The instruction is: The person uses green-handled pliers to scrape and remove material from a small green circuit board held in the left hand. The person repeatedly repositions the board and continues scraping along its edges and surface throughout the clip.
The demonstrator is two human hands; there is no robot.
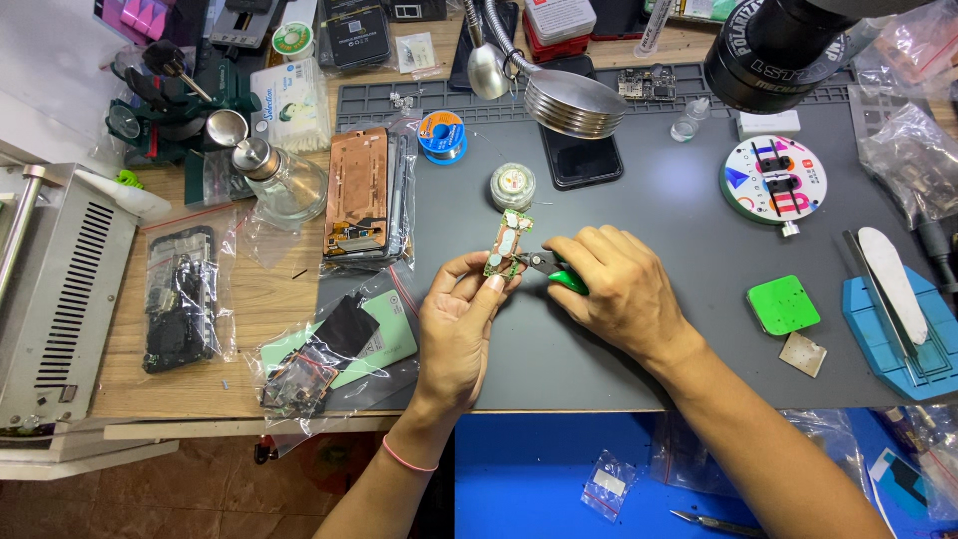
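My left hand (456, 324) holds a small green circuit board (505, 243) upright between thumb and fingers, above the grey work mat (649, 230). My right hand (617, 287) grips a small cutter with green handles (559, 271); its dark tip touches the board's lower right edge. A pink band sits on my left wrist. Both hands hover near the middle of the mat.
A phone frame in plastic (361, 195), a solder spool (441, 135), a round tin (513, 186), a dark phone (579, 155) and a lamp head (574, 100) lie behind. A green square pad (783, 304), a round colourful holder (775, 180) and a blue fixture (898, 319) stand right. A glass bottle (284, 180) stands left.
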